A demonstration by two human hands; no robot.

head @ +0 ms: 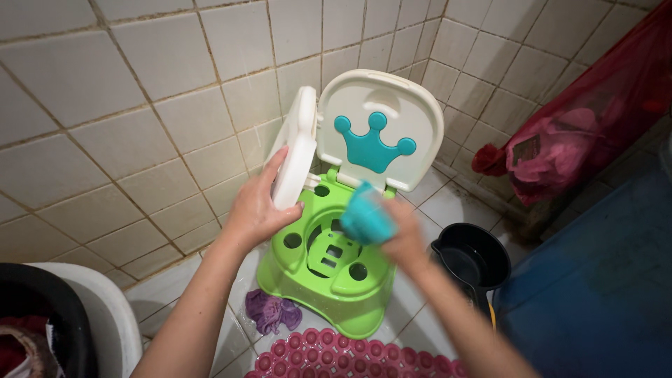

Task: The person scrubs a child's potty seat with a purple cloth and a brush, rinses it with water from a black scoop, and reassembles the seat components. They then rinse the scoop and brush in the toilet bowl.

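At the near left edge stands a white tub (105, 308) with a black rim, holding dark red cloth. Right of it, the left hand (260, 206) has its fingers (276, 162) clenched around the edge of a white seat lid (297, 147), holding it raised on its side against the tiled wall (126, 126). Just beside the lid, the white backrest (381, 126) with a teal crown stands upright at the far side of the green potty chair (329, 269), which sits on the tiled floor in the corner. A purple rag (271, 311) lies on the floor touching the chair's near left foot, and a pink bath mat (336, 357) with round bumps lies near — just in front. Over the chair's open seat, the right hand (400, 234) grasps a teal cup-shaped insert (367, 213), blurred. Further right stands a black dipper (472, 262) holding water, then a large blue container (595, 294) — and far right, a red mesh bag (581, 133) of pink cloth leans at the wall.
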